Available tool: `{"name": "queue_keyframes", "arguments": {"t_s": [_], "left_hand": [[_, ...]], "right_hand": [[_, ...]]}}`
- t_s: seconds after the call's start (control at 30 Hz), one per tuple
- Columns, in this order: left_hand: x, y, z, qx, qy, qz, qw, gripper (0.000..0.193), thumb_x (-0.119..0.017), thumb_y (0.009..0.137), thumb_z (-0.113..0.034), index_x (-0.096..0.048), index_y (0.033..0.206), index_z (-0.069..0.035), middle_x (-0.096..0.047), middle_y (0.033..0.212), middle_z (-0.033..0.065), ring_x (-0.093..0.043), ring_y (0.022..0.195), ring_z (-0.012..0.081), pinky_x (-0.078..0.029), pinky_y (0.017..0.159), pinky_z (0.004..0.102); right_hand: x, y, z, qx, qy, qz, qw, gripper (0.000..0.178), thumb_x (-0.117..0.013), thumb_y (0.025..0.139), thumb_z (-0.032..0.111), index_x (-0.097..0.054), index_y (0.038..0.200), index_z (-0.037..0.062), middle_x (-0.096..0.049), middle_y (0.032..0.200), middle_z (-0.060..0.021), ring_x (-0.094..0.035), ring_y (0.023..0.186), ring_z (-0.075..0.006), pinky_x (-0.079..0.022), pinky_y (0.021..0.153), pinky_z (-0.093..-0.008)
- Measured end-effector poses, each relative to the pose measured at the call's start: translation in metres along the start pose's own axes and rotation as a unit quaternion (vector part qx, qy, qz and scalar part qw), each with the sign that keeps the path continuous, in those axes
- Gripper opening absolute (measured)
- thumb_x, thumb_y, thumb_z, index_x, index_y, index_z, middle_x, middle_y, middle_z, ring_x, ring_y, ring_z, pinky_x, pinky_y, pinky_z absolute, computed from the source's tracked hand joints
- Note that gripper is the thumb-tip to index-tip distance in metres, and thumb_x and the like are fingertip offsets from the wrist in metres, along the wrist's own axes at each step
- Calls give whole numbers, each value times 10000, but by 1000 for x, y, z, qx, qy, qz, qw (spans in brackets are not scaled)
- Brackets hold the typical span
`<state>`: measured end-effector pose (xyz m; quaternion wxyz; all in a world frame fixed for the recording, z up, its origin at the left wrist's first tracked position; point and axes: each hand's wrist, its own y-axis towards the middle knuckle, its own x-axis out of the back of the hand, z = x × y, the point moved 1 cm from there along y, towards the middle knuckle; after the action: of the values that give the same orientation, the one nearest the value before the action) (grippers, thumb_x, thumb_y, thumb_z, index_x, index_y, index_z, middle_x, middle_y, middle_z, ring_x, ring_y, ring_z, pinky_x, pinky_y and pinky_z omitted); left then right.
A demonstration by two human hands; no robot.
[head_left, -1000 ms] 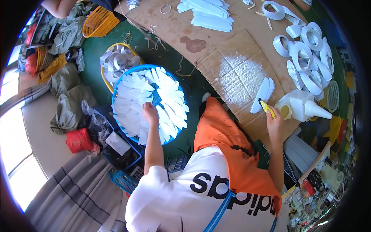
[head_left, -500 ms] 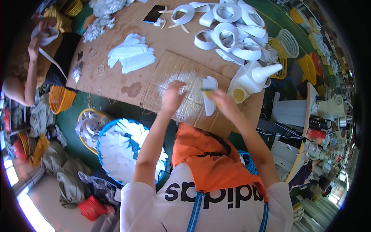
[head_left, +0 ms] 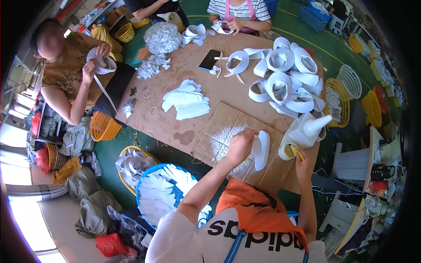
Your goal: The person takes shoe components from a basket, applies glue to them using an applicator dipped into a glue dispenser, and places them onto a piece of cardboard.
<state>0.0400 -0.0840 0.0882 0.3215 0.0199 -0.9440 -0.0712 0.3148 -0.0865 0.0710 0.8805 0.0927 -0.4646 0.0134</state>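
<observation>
My left hand (head_left: pixel 241 147) is closed, fingertips at the left edge of a white sole-shaped piece (head_left: pixel 262 151). That piece lies on a flattened cardboard sheet (head_left: pixel 210 140), beside a whitish patch of dried residue (head_left: pixel 223 141). My right hand (head_left: pixel 305 166) grips a small yellow-handled tool (head_left: pixel 299 153), probably a brush. Its working end is at the round opening of a white plastic jug (head_left: pixel 301 133) with a cone-shaped spout, so the tip is hidden.
White strap loops (head_left: pixel 280 83) are heaped at the back right. Sole-shaped pieces (head_left: pixel 186 101) lie left of the cardboard. A blue-rimmed basket (head_left: pixel 139 197) of white pieces stands by my left arm. A co-worker (head_left: pixel 72 74) at the left handles a white loop; others sit across the table (head_left: pixel 175 136).
The view has shifted, showing more of the far side. My left hand has moved from the residue patch to the sole-shaped piece. My right hand has taken the tool from that piece to the jug.
</observation>
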Motion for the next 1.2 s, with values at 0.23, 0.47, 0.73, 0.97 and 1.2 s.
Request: {"name": "queue_keyframes", "arguments": {"t_s": [0.23, 0.47, 0.73, 0.97, 1.2], "left_hand": [[-26, -77, 35, -255, 79, -46, 963, 284, -577, 600, 15, -584, 878, -41, -567, 880, 99, -578, 798, 275, -496, 667, 360], [-59, -78, 66, -266, 122, 35, 956, 242, -558, 659, -92, -546, 896, -44, -516, 942, 103, -523, 907, 282, -447, 776, 365], [-49, -98, 67, -205, 157, -43, 965, 174, -569, 686, -84, -549, 856, -53, -525, 947, 100, -541, 865, 266, -455, 732, 361], [41, -118, 40, 131, -165, -319, 924, 161, -577, 731, 89, -562, 848, -21, -587, 796, 74, -573, 695, 176, -461, 622, 272], [105, -340, 151, 390, -258, -541, 699, 116, -572, 729, 24, -617, 829, -14, -614, 704, 61, -579, 639, 152, -466, 641, 268]], "right_hand": [[-17, -11, 34, -95, 345, -21, 933, 237, -554, 855, 68, -557, 1087, 22, -621, 903, -86, -614, 762, -152, -528, 605, -261], [-95, 70, 55, 132, 127, 107, 977, 224, -585, 780, 117, -619, 992, 52, -613, 878, -133, -602, 758, -282, -474, 670, -351], [-65, 17, 62, 122, 120, 194, 966, 199, -583, 785, 125, -608, 954, 22, -595, 824, -157, -577, 771, -338, -462, 678, -404], [-45, 2, 72, 96, 1, 193, 976, 203, -547, 828, 113, -599, 1001, 20, -594, 877, -180, -571, 813, -363, -448, 694, -411], [-58, 18, 74, 14, 26, 260, 965, 190, -539, 832, 93, -583, 991, -1, -594, 907, -166, -569, 829, -344, -449, 720, -388]]}}
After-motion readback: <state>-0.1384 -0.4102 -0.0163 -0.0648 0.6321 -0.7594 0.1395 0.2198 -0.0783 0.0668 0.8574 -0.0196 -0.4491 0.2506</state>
